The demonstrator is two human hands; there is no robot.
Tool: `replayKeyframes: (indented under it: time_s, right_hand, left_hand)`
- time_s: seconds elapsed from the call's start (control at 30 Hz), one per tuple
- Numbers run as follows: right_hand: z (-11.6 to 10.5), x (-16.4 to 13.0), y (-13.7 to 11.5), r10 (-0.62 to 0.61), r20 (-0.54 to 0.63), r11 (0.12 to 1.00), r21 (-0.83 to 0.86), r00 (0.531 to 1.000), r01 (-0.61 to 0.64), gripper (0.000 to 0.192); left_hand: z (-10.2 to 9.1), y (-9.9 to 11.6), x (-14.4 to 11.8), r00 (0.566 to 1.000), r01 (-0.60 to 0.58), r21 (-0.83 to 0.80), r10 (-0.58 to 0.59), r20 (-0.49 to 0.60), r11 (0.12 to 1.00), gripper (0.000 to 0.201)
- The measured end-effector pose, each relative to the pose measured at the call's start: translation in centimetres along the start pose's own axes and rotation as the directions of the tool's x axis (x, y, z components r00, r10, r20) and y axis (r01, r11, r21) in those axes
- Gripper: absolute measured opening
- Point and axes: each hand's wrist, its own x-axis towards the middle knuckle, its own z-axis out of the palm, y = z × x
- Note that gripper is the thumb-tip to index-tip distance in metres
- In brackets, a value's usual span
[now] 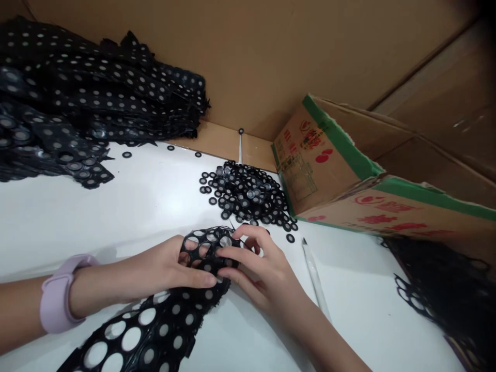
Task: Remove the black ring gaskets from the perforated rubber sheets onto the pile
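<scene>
The left hand (165,264) grips the black sheet (170,318), thumb on top and other fingers underneath, seen through the holes. The right hand (265,268) has its fingers bent, with the tips on the same sheet; whether they pinch it, one cannot tell. The sheet is over the white table (155,206), nearer than the pile of rings (253,194), which is beside the box (300,160).

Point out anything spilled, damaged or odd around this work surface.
A few black rings lie strayed from the main pile, toward the stacked dotted sheets. The green-edged cardboard box has a ragged, torn-looking rim. Nothing else stands out.
</scene>
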Motion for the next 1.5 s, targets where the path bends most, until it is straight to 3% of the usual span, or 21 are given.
replayKeyframes:
  time_s: [0.17,0.33,0.47,0.63,0.8,0.93,1.0,1.1,1.27,1.4,1.5]
  right_hand:
    - [1.0,0.0,-0.3,0.048,-0.063,0.993,0.109,0.997,-0.041,0.008]
    - [1.3,-0.4,-0.4,0.089,-0.026,0.989,0.122,0.996,-0.085,0.009]
    - [0.9,-0.3,-0.5,0.193,0.087,0.933,0.291,0.977,-0.21,0.008]
    - [0.4,0.4,-0.8,0.313,0.243,0.843,0.374,0.918,-0.386,0.026]
    - [0.1,0.3,-0.3,0.357,0.105,0.879,0.3,0.928,-0.371,0.025]
    - [-0.5,-0.1,0.9,0.394,-0.168,0.915,0.163,0.904,-0.368,0.027]
    - [-0.7,-0.1,1.3,0.348,-0.288,0.937,0.098,0.892,-0.334,0.022]
    - [-0.5,-0.1,1.1,0.182,-0.285,0.983,0.029,0.941,-0.182,0.017]
    - [-0.1,0.2,0.7,0.053,-0.349,0.989,-0.111,0.936,-0.097,0.041]
    - [-0.5,-0.1,0.2,-0.162,-0.192,0.987,-0.031,0.968,0.159,0.035]
    - [-0.5,-0.2,-0.2,-0.141,-0.076,0.985,0.091,0.987,0.147,0.02]
  left_hand:
    - [0.4,-0.7,0.2,0.997,-0.019,0.171,0.032,-0.071,0.985,0.016]
    - [0.9,-0.2,0.1,0.996,-0.013,0.278,0.036,-0.078,0.961,0.016]
    - [1.1,-0.4,-0.3,0.991,-0.021,0.377,0.068,-0.113,0.926,0.022]
    - [1.3,-0.5,-0.6,0.988,-0.138,0.48,0.155,0.004,0.866,0.024]
    - [1.2,0.4,-0.6,0.993,-0.1,0.386,0.116,-0.018,0.917,0.018]
    - [0.9,0.2,-0.8,0.996,-0.085,0.307,0.081,0.027,0.948,0.019]
    - [0.8,0.0,-0.8,0.998,-0.068,0.26,0.063,0.029,0.963,0.02]
    - [0.7,-0.2,-0.7,0.997,-0.073,0.222,0.078,-0.015,0.972,0.022]
    - [0.4,-0.2,-0.4,0.999,-0.03,0.162,0.036,-0.033,0.986,0.025]
    - [0.0,0.0,0.1,1.0,-0.025,0.027,0.024,0.013,0.999,0.023]
    - [0.1,0.0,0.1,0.999,-0.026,0.023,0.027,-0.024,0.999,0.021]
